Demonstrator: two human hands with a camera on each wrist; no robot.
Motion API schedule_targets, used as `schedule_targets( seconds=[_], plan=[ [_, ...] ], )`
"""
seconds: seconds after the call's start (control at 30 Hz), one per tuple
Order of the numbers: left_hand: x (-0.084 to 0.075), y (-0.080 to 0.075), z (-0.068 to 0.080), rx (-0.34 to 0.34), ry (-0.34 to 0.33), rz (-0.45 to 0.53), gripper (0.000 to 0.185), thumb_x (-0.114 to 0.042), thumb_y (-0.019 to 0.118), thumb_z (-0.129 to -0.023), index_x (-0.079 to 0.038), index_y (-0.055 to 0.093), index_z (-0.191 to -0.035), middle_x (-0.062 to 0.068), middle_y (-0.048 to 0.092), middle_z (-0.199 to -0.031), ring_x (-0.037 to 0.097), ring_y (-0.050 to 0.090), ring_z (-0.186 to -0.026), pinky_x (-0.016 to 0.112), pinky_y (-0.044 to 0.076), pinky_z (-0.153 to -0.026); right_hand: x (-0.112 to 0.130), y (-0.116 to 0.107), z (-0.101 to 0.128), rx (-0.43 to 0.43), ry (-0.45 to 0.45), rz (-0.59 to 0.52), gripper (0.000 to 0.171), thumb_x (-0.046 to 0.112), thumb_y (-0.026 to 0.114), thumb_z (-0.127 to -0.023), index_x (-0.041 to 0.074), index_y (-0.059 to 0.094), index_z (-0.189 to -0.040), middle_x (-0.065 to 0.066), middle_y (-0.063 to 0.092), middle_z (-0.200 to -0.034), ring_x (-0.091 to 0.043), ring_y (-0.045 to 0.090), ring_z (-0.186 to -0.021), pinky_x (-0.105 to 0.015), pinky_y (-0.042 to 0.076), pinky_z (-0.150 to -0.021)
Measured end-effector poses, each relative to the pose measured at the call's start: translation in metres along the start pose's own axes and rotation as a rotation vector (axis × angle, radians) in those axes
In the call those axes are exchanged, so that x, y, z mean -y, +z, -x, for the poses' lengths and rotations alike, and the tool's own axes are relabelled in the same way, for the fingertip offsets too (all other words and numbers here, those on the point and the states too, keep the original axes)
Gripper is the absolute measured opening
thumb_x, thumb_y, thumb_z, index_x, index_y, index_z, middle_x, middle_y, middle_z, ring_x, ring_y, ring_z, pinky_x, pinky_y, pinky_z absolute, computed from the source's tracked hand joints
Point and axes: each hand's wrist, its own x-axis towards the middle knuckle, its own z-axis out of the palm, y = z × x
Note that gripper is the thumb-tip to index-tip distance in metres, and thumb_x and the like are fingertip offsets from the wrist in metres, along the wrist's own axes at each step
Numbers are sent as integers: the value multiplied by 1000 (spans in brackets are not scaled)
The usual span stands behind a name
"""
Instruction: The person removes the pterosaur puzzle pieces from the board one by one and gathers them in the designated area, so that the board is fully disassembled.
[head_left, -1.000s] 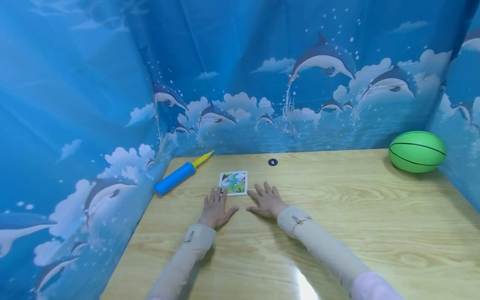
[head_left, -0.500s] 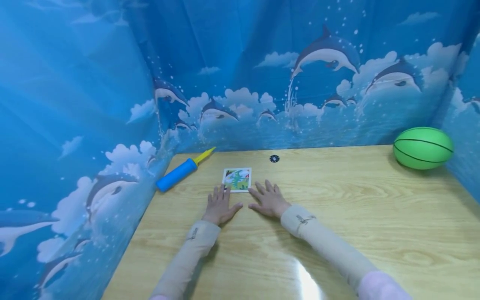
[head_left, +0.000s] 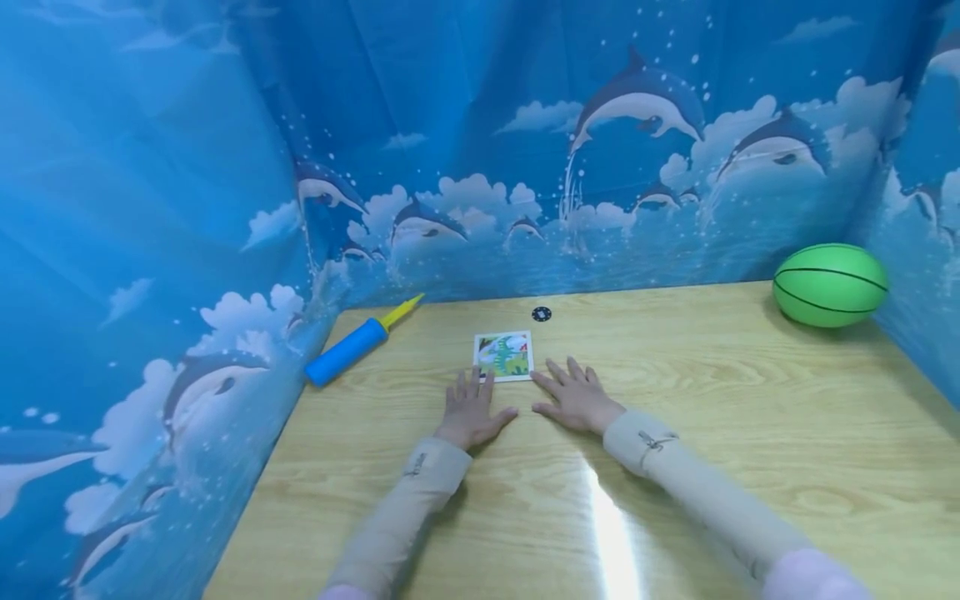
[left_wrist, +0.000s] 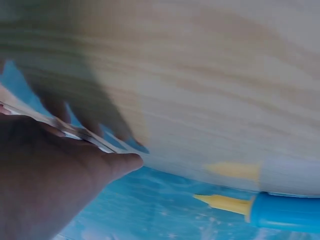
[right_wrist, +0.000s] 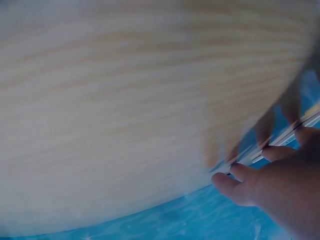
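Observation:
A square picture puzzle (head_left: 504, 355) with a white border and a green dinosaur lies flat on the table, its near edge by both hands. My left hand (head_left: 470, 412) has its fingers spread, with fingertips over the puzzle's lower left corner. At the lower right corner my right hand (head_left: 577, 400) lies with spread fingers, index fingertip right at the edge. Both palms face down. In the left wrist view the left hand (left_wrist: 65, 170) stretches out low over the table, and the right wrist view shows the right hand (right_wrist: 280, 180) likewise. Neither hand grips anything.
A blue hand pump (head_left: 347, 352) with a yellow nozzle lies at the table's left edge. Behind the puzzle is a black round chip (head_left: 542, 313). A green ball (head_left: 829, 285) rests at the back right corner. Blue dolphin-print cloth (head_left: 465, 125) surrounds the wooden table (head_left: 712, 400).
Both hands and the puzzle between them have moved to the right along the table. The pump, chip and ball keep their places on the table; the head view shifts slightly.

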Motion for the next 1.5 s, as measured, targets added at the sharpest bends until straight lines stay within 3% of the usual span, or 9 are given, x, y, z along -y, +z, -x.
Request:
schedule_targets(
  seconds=[0.53, 0.8, 0.97, 1.3, 1.5],
  plan=[
    [-92, 7, -4, 52, -16, -51, 89, -72, 41, -91, -19, 14, -158, 13, 6, -165, 40, 4, -152, 55, 8, -124, -65, -16, 55, -44, 40, 3, 64, 52, 42, -100, 18, 33, -153, -23, 21, -160, -56, 11, -144, -76, 11, -112],
    [-120, 11, -4, 46, 30, -134, 89, -75, 37, -89, -24, 14, -158, 9, 9, -166, 36, 8, -152, 52, 13, -124, -86, -21, 83, -72, 45, -16, 64, 52, 44, -100, 17, 35, -152, -23, 23, -159, -58, 13, -143, -78, 12, -109],
    [-131, 8, 0, 61, 38, -172, 89, -76, 35, -89, -24, 13, -158, 7, 10, -166, 35, 10, -152, 51, 15, -124, -91, -23, 94, -82, 45, -46, 64, 52, 46, -99, 16, 36, -151, -24, 25, -159, -58, 13, -142, -79, 11, -108],
    [-137, 13, -2, 29, 47, -185, 88, -78, 33, -89, -24, 15, -158, 8, 13, -165, 34, 14, -152, 49, 17, -124, -96, -23, 98, -89, 49, -35, 63, 50, 45, -100, 15, 35, -152, -25, 25, -158, -59, 14, -142, -79, 12, -108],
    [-140, 14, -4, 7, 55, -215, 84, -74, 32, -92, -24, 17, -157, 8, 14, -165, 33, 17, -151, 49, 23, -123, -90, -32, 86, -149, 39, -79, 61, 41, 48, -101, 7, 35, -151, -33, 25, -155, -60, 23, -137, -79, 20, -105]
  ],
)
